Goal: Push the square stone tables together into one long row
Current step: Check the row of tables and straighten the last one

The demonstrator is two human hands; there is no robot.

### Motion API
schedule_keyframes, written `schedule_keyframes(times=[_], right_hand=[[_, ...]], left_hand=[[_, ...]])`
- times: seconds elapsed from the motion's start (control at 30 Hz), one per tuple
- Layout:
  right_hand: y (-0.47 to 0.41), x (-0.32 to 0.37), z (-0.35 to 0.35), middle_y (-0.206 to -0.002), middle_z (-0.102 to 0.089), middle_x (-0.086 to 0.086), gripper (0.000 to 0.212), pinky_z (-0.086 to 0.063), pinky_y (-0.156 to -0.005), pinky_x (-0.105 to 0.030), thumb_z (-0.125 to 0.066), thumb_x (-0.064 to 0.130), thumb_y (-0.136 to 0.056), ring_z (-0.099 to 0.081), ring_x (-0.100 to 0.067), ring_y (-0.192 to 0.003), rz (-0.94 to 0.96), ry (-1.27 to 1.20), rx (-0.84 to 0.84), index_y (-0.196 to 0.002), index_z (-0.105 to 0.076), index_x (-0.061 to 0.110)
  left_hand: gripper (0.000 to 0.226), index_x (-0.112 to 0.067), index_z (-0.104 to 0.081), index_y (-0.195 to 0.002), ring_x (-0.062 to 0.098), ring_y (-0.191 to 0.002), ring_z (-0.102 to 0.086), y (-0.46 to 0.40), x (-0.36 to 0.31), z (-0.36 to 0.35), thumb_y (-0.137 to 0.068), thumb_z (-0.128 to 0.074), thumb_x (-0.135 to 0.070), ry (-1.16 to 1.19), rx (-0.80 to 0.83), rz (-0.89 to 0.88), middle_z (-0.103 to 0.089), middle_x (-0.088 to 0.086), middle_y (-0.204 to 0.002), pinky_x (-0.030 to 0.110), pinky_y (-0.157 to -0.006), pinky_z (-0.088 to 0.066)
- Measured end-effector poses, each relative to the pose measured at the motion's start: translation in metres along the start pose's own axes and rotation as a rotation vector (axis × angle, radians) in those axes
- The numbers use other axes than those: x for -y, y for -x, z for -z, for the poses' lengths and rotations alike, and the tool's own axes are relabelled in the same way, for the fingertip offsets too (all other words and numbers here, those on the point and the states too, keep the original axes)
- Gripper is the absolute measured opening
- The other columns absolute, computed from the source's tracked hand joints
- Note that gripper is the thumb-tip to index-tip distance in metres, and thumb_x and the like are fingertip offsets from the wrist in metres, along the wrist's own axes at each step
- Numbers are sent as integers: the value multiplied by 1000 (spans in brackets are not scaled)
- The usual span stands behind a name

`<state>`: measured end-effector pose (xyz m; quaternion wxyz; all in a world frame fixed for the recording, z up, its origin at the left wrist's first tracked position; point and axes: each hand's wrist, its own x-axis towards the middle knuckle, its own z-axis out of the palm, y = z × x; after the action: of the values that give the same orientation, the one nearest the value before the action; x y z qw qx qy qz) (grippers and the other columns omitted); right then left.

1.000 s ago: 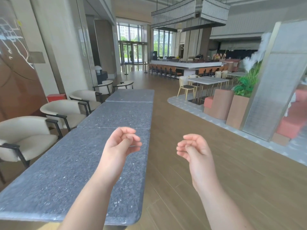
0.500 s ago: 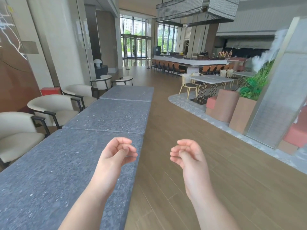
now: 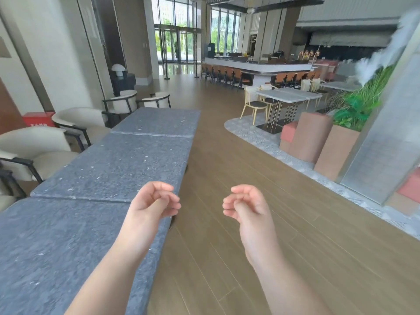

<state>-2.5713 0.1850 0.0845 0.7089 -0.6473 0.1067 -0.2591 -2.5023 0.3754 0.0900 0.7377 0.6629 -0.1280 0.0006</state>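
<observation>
Three stone benches: near [image 3: 68, 246], middle [image 3: 122, 164], far [image 3: 159, 121], edge to edge in one row along the left. Left hand [image 3: 152, 201] above the near bench's right edge, right hand [image 3: 245, 205] over the floor [image 3: 295, 258], both loosely curled, empty. Pushing apparently finished; next, check seams, nudge any offset.

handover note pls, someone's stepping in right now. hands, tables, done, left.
Left hand: loosely curled, holding nothing, raised over the right edge of the near stone table.
Right hand: loosely curled, empty, over the wood floor beside the row.
Tables: the near one, the middle table and the far table stand edge to edge in one line, only thin seams between them; cream armchairs along their left side.
Done: the three in view look joined.
Left: probably just check the seams and alignment; any table behind the camera is out of view.
</observation>
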Motion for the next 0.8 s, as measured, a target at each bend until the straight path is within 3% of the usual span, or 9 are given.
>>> schedule_keyframes(times=[0.27,0.43,0.8], right_hand=[[-193,-59,64,-82,-70,1,34,-57,-88,-43,-39,-10,-93,-66,-18,-83,-25,11,10,-102,-62,14],[-339,-93,100,-81,-70,4,34,-58,-87,-41,-39,-10,-93,-66,-17,-83,-35,44,95,-103,-61,13],[-612,-170,91,-80,-70,4,35,-58,-85,-37,-39,-10,-93,-66,-15,-82,-166,102,295,-102,-62,15]], left_hand=[[26,-6,-61,-100,16,-74,-68,-154,70,-105,-100,-40,9,-32,-12,50,-67,1,-77,29,-75,-59],[26,-7,-62,-99,18,-75,-67,-268,114,-172,-100,-41,8,-21,-122,70,-67,3,-79,35,-78,-57],[24,-8,-61,-98,21,-74,-67,-493,197,-254,-101,-42,7,54,-317,182,-66,5,-79,30,-74,-60]])
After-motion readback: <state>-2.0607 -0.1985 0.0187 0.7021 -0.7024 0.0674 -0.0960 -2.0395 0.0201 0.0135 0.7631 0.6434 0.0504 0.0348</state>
